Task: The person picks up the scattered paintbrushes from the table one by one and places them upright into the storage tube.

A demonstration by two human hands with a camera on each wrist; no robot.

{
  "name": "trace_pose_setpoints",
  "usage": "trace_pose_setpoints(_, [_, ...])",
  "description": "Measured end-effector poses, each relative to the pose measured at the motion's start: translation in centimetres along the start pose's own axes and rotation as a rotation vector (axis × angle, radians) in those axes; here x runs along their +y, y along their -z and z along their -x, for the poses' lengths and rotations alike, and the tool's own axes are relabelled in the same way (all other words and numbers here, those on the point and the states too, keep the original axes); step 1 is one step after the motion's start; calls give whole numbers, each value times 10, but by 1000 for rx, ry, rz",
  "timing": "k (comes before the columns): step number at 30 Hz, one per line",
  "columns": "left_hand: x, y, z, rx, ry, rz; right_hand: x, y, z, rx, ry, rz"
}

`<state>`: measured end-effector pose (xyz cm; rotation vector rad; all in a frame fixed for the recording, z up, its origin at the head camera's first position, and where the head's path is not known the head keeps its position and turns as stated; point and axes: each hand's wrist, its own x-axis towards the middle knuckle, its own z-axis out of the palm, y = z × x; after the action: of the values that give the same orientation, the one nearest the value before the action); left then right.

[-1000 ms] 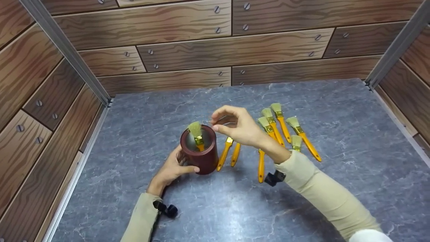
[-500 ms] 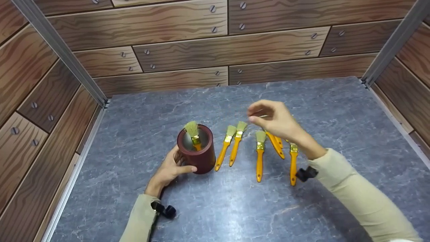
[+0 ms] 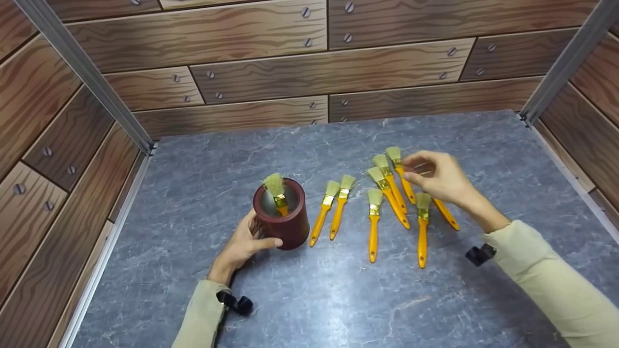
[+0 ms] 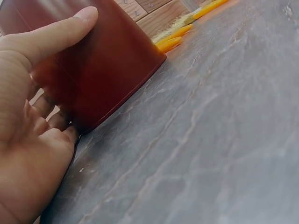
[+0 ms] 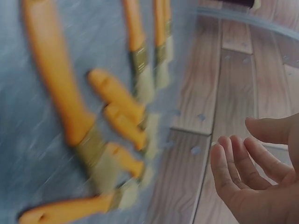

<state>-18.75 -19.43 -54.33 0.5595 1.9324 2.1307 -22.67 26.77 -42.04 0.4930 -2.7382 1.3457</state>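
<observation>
I see the left hand (image 3: 242, 247) gripping the cup (image 3: 290, 233) at left, one brush (image 3: 274, 186) leaning inside, bristles up. Loose brushes (image 3: 373, 237) lie right of it. Right hand (image 3: 441, 180) hovers by the far-right ones, thumb and fingertips apart. Plank wall (image 3: 290, 43) beyond.

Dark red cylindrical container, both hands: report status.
Left hand gripping container. Right hand empty, near orange-handled paintbrushes. One paintbrush leans inside container, bristles up. No obstruction seen.

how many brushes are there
9: one brush in the can, two right of it, three grouped farther back, two nearer, one rightmost, partly covered. The can may hide more.
</observation>
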Motion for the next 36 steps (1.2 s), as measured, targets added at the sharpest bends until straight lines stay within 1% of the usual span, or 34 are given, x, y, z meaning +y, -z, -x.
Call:
trace_pose_setpoints(8, [0, -1, 0, 19, 12, 3, 37, 14, 10, -14, -63, 130])
trace_pose_setpoints(11, [0, -1, 0, 30, 22, -7, 50, 18, 13, -33, -80, 148])
trace_pose_setpoints(20, [2, -1, 0, 22, 19, 13, 78, 23, 18, -132, -199, 184])
trace_pose_setpoints(26, [1, -1, 0, 19, 16, 11, 88, 23, 19, -153, -257, 220])
trace_pose_setpoints(28, [1, -1, 0, 20, 22, 6, 89, 24, 19, -165, -288, 221])
trace_pose_setpoints(31, [2, -1, 0, 22, 30, 1, 88, 26, 17, -184, -340, 225])
trace_pose_setpoints(36, [2, -1, 1, 17, 39, 21, 85, 28, 13, -229, -413, 230])
